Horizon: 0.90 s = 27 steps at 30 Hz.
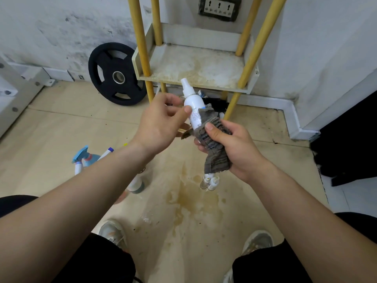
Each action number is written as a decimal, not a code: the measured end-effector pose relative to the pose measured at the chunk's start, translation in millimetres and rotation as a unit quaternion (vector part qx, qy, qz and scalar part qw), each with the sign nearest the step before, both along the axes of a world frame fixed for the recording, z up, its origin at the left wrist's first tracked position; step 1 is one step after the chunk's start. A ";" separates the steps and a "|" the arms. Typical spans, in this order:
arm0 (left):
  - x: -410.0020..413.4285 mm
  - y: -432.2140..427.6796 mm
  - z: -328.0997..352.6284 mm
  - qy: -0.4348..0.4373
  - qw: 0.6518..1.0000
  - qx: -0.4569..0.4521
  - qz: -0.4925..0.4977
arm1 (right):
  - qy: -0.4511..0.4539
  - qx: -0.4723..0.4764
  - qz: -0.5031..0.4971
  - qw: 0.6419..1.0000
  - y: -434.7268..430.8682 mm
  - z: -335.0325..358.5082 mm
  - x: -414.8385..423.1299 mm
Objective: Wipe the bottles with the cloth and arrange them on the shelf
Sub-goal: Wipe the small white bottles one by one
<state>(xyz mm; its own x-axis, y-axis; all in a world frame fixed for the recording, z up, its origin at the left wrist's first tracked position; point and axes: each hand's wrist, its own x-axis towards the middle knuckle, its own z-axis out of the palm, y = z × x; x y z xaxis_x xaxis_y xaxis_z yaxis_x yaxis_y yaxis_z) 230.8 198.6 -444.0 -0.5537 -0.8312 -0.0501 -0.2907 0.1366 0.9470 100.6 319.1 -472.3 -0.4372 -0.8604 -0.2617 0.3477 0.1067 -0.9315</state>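
A white spray bottle [191, 103] is held tilted in front of the shelf. My left hand [161, 123] pinches its middle with thumb and fingers. My right hand [230, 146] grips a grey striped cloth [214, 146] wrapped round the bottle's lower part. The shelf [200, 66] is white and stained, with yellow poles, and its visible tier holds nothing. On the floor stand a blue spray bottle [87, 157], a marker-like bottle [107, 153], a bottle with a dark base [137, 184] partly behind my left arm, and small clear bottles [210, 181] below the cloth.
A black weight plate [116, 74] leans on the wall left of the shelf. A wall socket [219, 8] sits above the shelf. Dark items [218, 103] lie under it. The floor [189, 201] is stained; my shoes [257, 242] are at the bottom. A black object [350, 139] stands at right.
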 end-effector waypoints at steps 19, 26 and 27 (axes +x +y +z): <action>11.5 -18.0 -13.7 -0.062 0.939 -0.297 -0.164 | 0.076 -0.064 0.029 0.995 2.9 4.2 -14.5; 12.9 -15.4 -14.2 -0.006 0.959 -0.210 -0.188 | 0.039 -0.069 0.034 0.996 3.5 5.1 -15.3; 12.7 -15.3 -14.1 -0.008 0.960 -0.210 -0.187 | 0.023 -0.062 0.026 0.997 3.3 4.9 -14.3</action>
